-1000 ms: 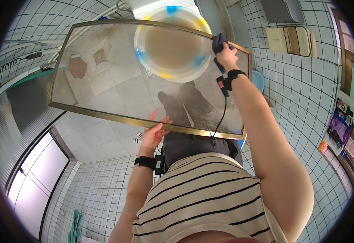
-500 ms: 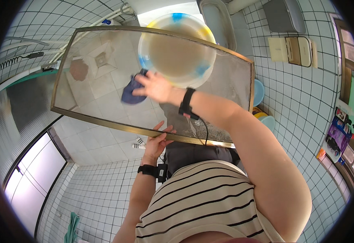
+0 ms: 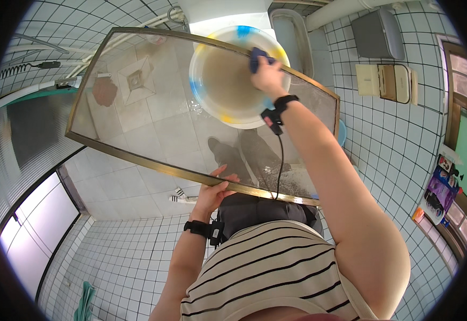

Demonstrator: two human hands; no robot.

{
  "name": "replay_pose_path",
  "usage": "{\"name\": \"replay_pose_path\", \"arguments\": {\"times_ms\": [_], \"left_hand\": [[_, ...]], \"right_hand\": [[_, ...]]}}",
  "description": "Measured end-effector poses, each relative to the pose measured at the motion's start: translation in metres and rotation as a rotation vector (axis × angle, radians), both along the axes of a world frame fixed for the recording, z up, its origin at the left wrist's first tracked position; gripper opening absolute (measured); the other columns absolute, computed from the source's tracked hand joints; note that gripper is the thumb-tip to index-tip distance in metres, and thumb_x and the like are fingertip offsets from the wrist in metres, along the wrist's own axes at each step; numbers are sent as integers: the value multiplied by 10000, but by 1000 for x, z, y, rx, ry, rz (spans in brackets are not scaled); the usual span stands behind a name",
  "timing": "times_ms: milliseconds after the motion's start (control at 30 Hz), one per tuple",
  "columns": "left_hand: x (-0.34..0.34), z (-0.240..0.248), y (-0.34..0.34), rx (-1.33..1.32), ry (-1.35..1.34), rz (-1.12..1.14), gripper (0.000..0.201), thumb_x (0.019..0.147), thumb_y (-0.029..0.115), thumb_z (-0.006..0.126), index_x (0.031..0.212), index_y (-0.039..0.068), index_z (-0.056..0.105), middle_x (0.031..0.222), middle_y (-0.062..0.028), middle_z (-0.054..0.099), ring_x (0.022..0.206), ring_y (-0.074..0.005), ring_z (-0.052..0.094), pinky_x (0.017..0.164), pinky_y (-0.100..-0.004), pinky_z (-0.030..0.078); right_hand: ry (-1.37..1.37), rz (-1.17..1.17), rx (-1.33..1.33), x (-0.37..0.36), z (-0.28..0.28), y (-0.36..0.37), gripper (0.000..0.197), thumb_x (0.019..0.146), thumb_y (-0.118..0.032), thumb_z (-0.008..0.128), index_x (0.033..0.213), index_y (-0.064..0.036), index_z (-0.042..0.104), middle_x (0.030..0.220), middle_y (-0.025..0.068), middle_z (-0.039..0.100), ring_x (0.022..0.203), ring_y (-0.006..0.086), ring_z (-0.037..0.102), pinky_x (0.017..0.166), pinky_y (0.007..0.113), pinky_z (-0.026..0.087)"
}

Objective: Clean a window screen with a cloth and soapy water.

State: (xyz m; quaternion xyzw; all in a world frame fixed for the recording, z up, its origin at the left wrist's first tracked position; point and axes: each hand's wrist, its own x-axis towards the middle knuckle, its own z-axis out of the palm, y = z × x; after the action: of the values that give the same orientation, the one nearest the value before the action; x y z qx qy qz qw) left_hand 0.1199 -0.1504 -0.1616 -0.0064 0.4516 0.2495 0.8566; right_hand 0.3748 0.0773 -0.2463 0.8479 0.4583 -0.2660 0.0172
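Spanning nine to two o'clock, framed panel was pinched by left hand at seven; dark-blue cloth was clutched near its upper edge by right hand at one.

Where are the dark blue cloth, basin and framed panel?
Dark blue cloth point(image 3: 255, 60): head view, bunched left side.
Basin point(image 3: 243, 32): head view, blue patch on far rim.
Framed panel point(image 3: 172, 120): head view, inner sheet.

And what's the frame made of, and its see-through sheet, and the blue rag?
The frame looks like metal: its gold edge shines, though painted plastic is possible. The sheet could be fine mesh or dirty glass, see-through with greyish speckles; I can't tell. The rag seems soft, dull fabric, because it bunches up.
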Motion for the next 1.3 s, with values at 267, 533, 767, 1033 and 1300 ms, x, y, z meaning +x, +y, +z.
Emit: {"name": "replay_pose_path", "arguments": {"times_ms": [267, 533, 767, 1033, 1300], "left_hand": [[1, 3, -3, -10, 39, 39, 555, 783, -32, 502, 1295, 9, 291, 1142, -258, 484, 1046, -359, 510, 825, -419, 483], [-19, 12, -19, -17, 36, 141, 532, 788, -33, 506, 1282, 7, 314, 1123, -243, 507, 1030, -350, 525, 804, -404, 500], [-21, 4, -23, -9, 37, 139, 558, 791, 5, 525, 1303, 58, 311, 1129, -225, 514, 1022, -334, 529, 795, -399, 500], [-22, -5, -23, -27, 44, 128, 552, 801, 17, 518, 1307, 47, 301, 1132, -239, 500, 1047, -329, 512, 826, -419, 481], [-51, 4, -22, -21, 79, 116, 554, 803, 25, 522, 1306, 23, 290, 1123, -240, 505, 1046, -327, 517, 857, -428, 469]], "right_hand": [[47, 664, 235, -99, 21, 42, 455, 777, -151, 492, 1180, -364, 488, 1325, 106, 297, 1134, 349, 371, 906, 463, 346], [19, 708, 168, 41, 14, -29, 477, 721, -77, 543, 1113, -351, 543, 1324, 50, 328, 1095, 344, 424, 880, 453, 417], [-98, 103, 81, 156, 20, -144, 599, 639, -18, 587, 1146, -327, 507, 1292, 148, 347, 1045, 388, 464, 887, 412, 420], [375, 751, 150, -9, 105, -224, 525, 619, -40, 578, 1076, -297, 573, 1191, 140, 399, 983, 335, 448, 812, 411, 422], [-15, 829, 72, 81, 58, -147, 520, 679, -45, 557, 1084, -371, 543, 1241, 70, 401, 967, 315, 478, 810, 385, 462]]}}
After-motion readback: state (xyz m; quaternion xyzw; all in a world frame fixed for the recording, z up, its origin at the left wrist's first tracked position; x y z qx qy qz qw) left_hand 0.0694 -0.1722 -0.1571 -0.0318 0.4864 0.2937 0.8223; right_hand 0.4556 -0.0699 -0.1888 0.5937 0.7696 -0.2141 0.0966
